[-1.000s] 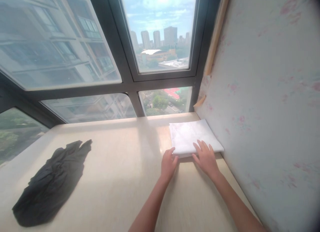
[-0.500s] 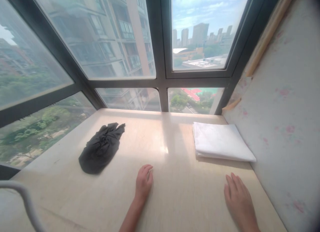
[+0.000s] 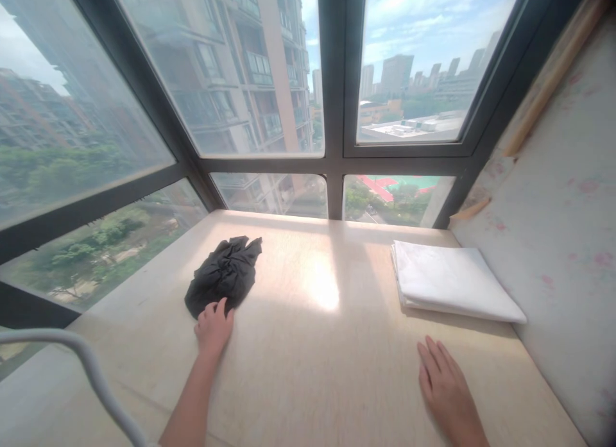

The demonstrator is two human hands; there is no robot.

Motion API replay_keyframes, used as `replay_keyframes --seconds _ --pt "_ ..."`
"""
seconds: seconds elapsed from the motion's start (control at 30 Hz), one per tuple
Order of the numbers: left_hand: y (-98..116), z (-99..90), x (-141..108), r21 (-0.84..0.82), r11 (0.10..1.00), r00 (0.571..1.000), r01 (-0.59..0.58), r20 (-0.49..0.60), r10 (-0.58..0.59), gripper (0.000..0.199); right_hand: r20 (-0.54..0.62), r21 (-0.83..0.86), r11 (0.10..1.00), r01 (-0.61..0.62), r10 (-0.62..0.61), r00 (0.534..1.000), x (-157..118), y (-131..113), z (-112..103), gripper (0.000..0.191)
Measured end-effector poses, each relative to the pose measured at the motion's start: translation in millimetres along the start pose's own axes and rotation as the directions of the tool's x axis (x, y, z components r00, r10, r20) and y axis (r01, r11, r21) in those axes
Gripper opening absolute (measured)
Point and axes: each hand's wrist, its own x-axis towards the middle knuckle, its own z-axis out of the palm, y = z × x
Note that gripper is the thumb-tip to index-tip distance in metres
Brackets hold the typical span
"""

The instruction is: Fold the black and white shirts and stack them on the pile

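Left of center, the left hand (image 3: 214, 329) is touching crumpled black cloth (image 3: 224, 272), its grip unclear; lower right, the right hand (image 3: 446, 384) is extending loosely unclosed, near white fabric (image 3: 450, 279) lying flat, perhaps preserving folds.

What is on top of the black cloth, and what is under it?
The left hand overlaps the near edge of the black cloth. The cloth lies on the pale surface, visible around it; anything else underneath is covered and cannot be seen.

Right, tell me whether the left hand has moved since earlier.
Yes: the left hand has gone left past the window post, from the white cloth to the black cloth.
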Motion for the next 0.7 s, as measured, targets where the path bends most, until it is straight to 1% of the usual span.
replay_keyframes --seconds 0.07,0.13,0.2,0.27,0.3,0.37,0.47,0.53,0.6,0.67,0.7 --pt "7 7.8 -3 0.004 0.999 0.999 -0.043 0.025 0.043 0.039 0.002 -0.001 1.000 -0.006 0.006 1.000 0 0 -1 0.043" --pt "16 19.6 -12 0.004 0.996 0.994 -0.095 0.064 0.094 0.039 0.003 -0.002 1.000 -0.007 0.007 1.000 1 0 -2 0.043" --pt "27 33.4 -29 0.004 0.989 0.983 -0.151 0.110 0.150 0.037 0.005 0.000 1.000 -0.007 0.007 1.000 1 -1 -2 0.043" --pt "40 47.0 -52 -0.001 0.978 0.966 -0.208 0.157 0.205 0.029 0.008 0.004 1.000 -0.008 0.008 1.000 2 -1 -2 0.043" --pt "47 53.1 -67 -0.008 0.970 0.954 -0.243 0.180 0.240 0.026 0.008 0.005 1.000 -0.006 0.006 1.000 2 -1 -2 0.043" --pt "62 62.8 -97 -0.026 0.944 0.915 -0.329 0.238 0.325 0.023 0.006 0.006 1.000 0.001 -0.001 1.000 3 -1 -3 0.043" --pt "83 69.5 -139 -0.063 0.906 0.847 -0.418 0.333 0.414 0.025 0.011 0.018 1.000 0.023 -0.024 1.000 7 -5 -10 0.043" --pt "93 68.8 -160 -0.102 0.903 0.821 -0.416 0.384 0.422 0.027 0.041 0.050 0.998 0.046 -0.048 0.998 10 -13 -20 0.046" --pt "100 65.7 -173 -0.179 0.907 0.797 -0.382 0.432 0.422 0.025 0.097 0.125 0.988 0.087 -0.100 0.990 12 -27 -31 0.053" --pt "104 62.2 -179 -0.338 0.895 0.757 -0.293 0.490 0.432 0.024 0.162 0.252 0.960 0.126 -0.170 0.972 11 -45 -39 0.060" --pt "104 60.8 -180 -0.438 0.876 0.737 -0.203 0.521 0.431 0.023 0.187 0.322 0.938 0.128 -0.196 0.963 9 -55 -42 0.062"
